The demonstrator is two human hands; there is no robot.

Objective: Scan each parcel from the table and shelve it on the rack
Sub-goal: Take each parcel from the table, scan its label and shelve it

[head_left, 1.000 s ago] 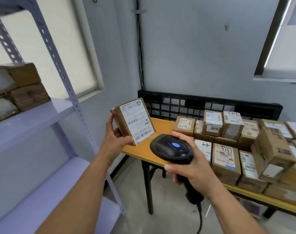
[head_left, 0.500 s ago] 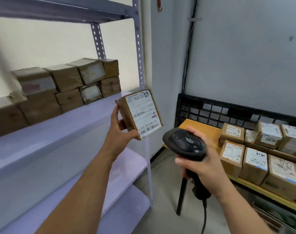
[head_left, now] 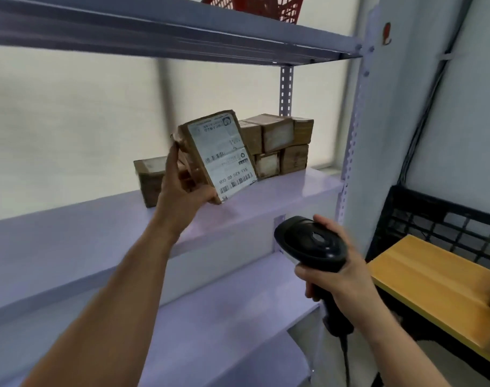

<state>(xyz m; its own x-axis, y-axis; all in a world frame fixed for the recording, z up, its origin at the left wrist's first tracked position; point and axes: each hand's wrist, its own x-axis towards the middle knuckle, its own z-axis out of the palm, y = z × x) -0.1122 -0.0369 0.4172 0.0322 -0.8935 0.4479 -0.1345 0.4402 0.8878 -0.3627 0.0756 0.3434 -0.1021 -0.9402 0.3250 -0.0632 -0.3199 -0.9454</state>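
My left hand (head_left: 182,188) grips a brown cardboard parcel (head_left: 218,156) by its left side and lower corner, its white barcode label facing me. The parcel is tilted and held just above the middle shelf (head_left: 280,191) of the pale violet rack. My right hand (head_left: 338,272) holds a black barcode scanner (head_left: 311,241) by its handle, lower right of the parcel, in front of the rack's post. Several shelved parcels (head_left: 277,143) are stacked behind the held one, and one more parcel (head_left: 150,180) stands partly hidden behind my left hand.
The rack's upper shelf (head_left: 182,32) carries a red basket (head_left: 260,7). A lower shelf (head_left: 224,317) lies below my arms. The wooden table (head_left: 433,283) with a black crate (head_left: 447,222) behind it stands at the right. The scanner's cable (head_left: 345,358) hangs down.
The view has swung left from the table to the rack. My left hand has carried the parcel up and over the middle shelf. The scanner has dropped lower right, away from the label.
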